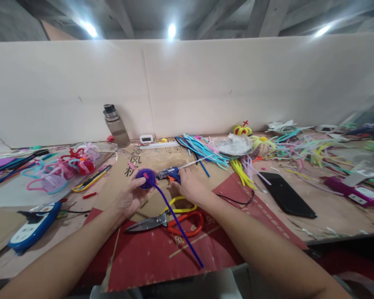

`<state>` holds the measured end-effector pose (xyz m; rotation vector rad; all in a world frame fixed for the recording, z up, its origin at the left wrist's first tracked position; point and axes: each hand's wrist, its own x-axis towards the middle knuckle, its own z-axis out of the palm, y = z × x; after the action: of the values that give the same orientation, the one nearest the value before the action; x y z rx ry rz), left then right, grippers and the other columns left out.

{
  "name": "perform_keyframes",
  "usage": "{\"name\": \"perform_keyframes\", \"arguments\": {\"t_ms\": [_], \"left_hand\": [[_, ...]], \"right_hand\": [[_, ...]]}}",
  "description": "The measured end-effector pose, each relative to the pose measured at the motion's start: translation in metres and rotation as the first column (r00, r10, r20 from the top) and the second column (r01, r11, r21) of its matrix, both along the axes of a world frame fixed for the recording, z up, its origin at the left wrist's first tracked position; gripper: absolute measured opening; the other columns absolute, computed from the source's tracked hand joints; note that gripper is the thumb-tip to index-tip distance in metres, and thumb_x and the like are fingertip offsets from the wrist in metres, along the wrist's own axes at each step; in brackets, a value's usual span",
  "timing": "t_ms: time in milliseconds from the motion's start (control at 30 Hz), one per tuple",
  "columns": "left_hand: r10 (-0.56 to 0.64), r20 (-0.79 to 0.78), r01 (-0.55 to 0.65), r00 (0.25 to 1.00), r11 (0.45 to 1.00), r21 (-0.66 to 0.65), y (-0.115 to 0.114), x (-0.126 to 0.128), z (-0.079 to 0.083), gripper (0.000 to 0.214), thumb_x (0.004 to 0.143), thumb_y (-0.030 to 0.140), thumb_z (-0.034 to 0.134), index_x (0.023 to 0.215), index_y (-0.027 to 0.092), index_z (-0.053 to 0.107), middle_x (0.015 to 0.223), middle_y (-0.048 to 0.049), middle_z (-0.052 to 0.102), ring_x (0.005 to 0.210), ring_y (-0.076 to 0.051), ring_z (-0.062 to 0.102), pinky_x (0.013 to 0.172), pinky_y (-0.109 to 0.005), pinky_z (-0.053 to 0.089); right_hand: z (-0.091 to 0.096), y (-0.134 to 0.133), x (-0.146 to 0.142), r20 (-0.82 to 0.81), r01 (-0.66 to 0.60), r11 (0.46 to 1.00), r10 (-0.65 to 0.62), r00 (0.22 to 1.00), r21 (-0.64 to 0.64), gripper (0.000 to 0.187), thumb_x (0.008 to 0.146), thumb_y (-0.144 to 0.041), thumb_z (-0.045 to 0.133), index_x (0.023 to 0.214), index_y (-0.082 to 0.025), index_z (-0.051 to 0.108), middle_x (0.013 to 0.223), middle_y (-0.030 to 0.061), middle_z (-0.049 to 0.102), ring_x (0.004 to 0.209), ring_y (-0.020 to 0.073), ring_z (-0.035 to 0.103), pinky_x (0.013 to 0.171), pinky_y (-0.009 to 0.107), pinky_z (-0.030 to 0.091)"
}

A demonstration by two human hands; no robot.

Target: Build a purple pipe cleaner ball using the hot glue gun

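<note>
The tightly wound purple fuzzy-stem coil [150, 179] is above the brown cardboard area, its straight tail extending over the red-and-yellow-handled metal scissors [149, 224]. The left hand [130, 198] pinches the coil between thumb and fingers. The right hand [189, 185] has its fingers wrapped around the blue glue gun [174, 174]; the nozzle points toward the coil, contact indeterminable. Outward on the surface [336, 220]: a black smartphone [286, 196] at right and an upright translucent grey bottle [117, 129] at rear left.
</note>
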<state>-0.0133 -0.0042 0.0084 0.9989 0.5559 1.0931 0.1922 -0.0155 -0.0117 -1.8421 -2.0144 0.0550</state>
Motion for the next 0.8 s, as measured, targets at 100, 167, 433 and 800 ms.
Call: {"name": "perform_keyframes", "arguments": {"t_ms": [100, 167, 433, 800], "left_hand": [[0.022, 0.007, -0.022, 1.000, 0.999, 0.024, 0.000, 0.001, 0.001, 0.031, 0.068, 0.018, 0.071, 0.097, 0.017, 0.060, 0.097, -0.0078, 0.070, 0.077, -0.019, 0.068, 0.057, -0.022, 0.049], [0.014, 0.008, -0.014, 1.000, 1.000, 0.015, 0.000, 0.001, 0.000, 0.034, 0.067, 0.018, 0.072, 0.099, 0.018, 0.060, 0.098, -0.0078, 0.070, 0.077, -0.019, 0.068, 0.057, -0.022, 0.048], [0.032, 0.017, -0.033, 0.999, 0.999, 0.032, 0.008, -0.003, -0.004, 0.029, 0.070, 0.019, 0.070, 0.097, 0.017, 0.062, 0.098, -0.0089, 0.069, 0.079, -0.019, 0.066, 0.056, -0.021, 0.048], [0.193, 0.040, -0.194, 0.980, 0.981, 0.004, 0.015, -0.007, 0.000, 0.032, 0.067, 0.019, 0.072, 0.097, 0.014, 0.063, 0.096, -0.0103, 0.069, 0.077, -0.017, 0.063, 0.053, -0.022, 0.047]], "right_hand": [[-0.001, 0.000, -0.001, 0.036, 0.002, 0.995, 0.001, 0.999, -0.099, 0.038, 0.089, -0.035, 0.056, 0.113, -0.006, 0.056, 0.114, 0.0247, 0.059, 0.102, 0.0301, 0.059, 0.084, 0.039, 0.046], [0.000, 0.003, -0.001, 0.062, 0.011, 0.990, -0.003, 0.998, -0.142, 0.034, 0.090, -0.029, 0.052, 0.115, -0.006, 0.054, 0.116, 0.0243, 0.058, 0.101, 0.0287, 0.060, 0.083, 0.037, 0.046], [0.004, 0.011, 0.004, -0.140, -0.036, 0.985, 0.012, 0.990, -0.167, 0.029, 0.085, -0.020, 0.050, 0.111, -0.008, 0.055, 0.106, 0.0193, 0.066, 0.093, 0.0252, 0.064, 0.075, 0.029, 0.044], [0.010, 0.023, 0.018, -0.622, 0.024, 0.993, 0.055, 0.781, 0.118, 0.026, 0.085, -0.034, 0.047, 0.103, -0.018, 0.053, 0.094, 0.0076, 0.062, 0.084, 0.0216, 0.058, 0.076, 0.034, 0.047]]}}
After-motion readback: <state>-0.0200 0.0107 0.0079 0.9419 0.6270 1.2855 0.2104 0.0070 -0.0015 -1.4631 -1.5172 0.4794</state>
